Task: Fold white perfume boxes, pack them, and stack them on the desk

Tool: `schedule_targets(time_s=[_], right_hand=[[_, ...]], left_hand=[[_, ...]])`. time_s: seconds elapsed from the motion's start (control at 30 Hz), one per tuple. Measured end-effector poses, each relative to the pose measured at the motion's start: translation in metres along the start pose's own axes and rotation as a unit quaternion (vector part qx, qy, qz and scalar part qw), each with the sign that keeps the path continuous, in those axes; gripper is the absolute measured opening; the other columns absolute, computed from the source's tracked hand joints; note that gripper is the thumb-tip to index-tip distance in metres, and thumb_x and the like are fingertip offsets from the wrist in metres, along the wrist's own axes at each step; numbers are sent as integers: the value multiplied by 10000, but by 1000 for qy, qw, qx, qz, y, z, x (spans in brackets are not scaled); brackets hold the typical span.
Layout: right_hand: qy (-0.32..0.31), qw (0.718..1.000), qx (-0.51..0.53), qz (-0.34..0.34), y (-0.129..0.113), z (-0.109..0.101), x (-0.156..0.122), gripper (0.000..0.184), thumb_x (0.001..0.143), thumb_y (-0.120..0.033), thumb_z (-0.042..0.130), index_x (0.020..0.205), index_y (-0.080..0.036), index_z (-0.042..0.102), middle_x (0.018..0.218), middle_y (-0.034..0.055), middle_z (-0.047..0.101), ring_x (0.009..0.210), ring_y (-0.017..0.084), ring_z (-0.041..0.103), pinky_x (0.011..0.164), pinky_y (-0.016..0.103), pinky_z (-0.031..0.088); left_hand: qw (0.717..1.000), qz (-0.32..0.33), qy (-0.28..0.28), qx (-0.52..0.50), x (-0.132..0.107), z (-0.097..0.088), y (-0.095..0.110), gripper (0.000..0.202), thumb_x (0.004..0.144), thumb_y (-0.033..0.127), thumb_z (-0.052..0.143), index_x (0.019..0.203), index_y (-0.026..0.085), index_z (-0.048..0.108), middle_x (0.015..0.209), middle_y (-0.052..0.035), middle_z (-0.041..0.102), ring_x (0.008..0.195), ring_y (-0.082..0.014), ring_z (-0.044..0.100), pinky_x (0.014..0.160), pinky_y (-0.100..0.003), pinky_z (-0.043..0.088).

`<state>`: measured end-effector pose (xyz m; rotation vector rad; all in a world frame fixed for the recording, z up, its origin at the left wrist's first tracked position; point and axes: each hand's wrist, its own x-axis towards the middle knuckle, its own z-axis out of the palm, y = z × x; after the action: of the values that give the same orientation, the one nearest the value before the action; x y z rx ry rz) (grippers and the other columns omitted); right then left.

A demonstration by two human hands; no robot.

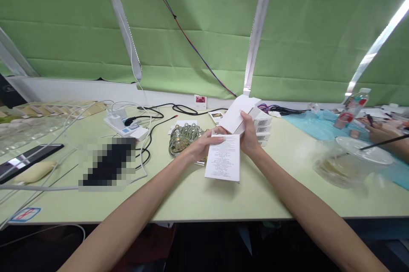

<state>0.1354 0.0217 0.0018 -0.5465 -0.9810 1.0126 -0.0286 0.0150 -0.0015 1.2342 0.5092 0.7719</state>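
Observation:
My left hand point(204, 143) is closed on a printed leaflet point(223, 159), a white piece covered in small lines of text that hangs below the fingers. In my right hand point(249, 135) is a plain white box point(236, 114), tilted, its thumb lying on the top face. The two white pieces meet or overlap between my hands; the exact contact is hidden. Just behind my right hand is a stack of white boxes point(263, 129) with barcodes on their ends. Beyond my left wrist lies a cluster of shiny glass-like pieces with gold parts point(180, 140).
Left are a power strip point(119, 125), tangled cables, a dark tablet point(30, 161) and a blurred-out dark patch. To the right stand a lidded plastic tub point(345, 165) and a bottle point(353, 108) on blue plastic point(306, 125). Another person's hand point(385, 131) is at far right.

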Motion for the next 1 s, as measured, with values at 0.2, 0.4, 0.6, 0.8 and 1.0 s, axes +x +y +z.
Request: schedule_targets(time_s=[0.2,0.4,0.6,0.8,1.0], right_hand=[[-4,998,38,52,-4,1,-2,406,736,-530,670,951,-190,613,806,19,714,692,187,651,634,304,539],[-19,996,65,53,-7,6,-6,353,725,-492,638,892,-181,657,831,45,738,722,214,672,652,333,554],[-26,995,77,50,-8,6,-5,327,698,-475,616,867,-197,648,813,56,749,863,287,718,745,404,592],[-45,994,77,67,-7,6,-7,324,703,-475,616,876,-202,643,785,59,742,918,320,723,808,457,604],[-10,994,79,77,-4,6,-6,355,680,-462,652,919,-200,631,822,51,750,932,318,722,822,458,608]], left_hand=[[1000,8,4,-1,1,-3,-2,435,616,363,877,881,172,591,789,-30,665,650,-146,624,585,-244,449],[1000,8,14,-12,2,-3,-4,434,635,376,882,873,174,580,804,-30,688,659,-149,651,596,-252,472],[999,12,46,-22,3,3,-1,461,610,365,902,837,171,550,790,-30,705,645,-154,669,592,-252,489],[995,36,94,-4,6,1,-2,537,611,414,909,876,202,493,778,-9,726,604,-166,687,562,-260,506],[994,50,94,11,8,-1,-5,585,616,445,909,938,212,480,741,12,712,574,-156,678,530,-241,505]])
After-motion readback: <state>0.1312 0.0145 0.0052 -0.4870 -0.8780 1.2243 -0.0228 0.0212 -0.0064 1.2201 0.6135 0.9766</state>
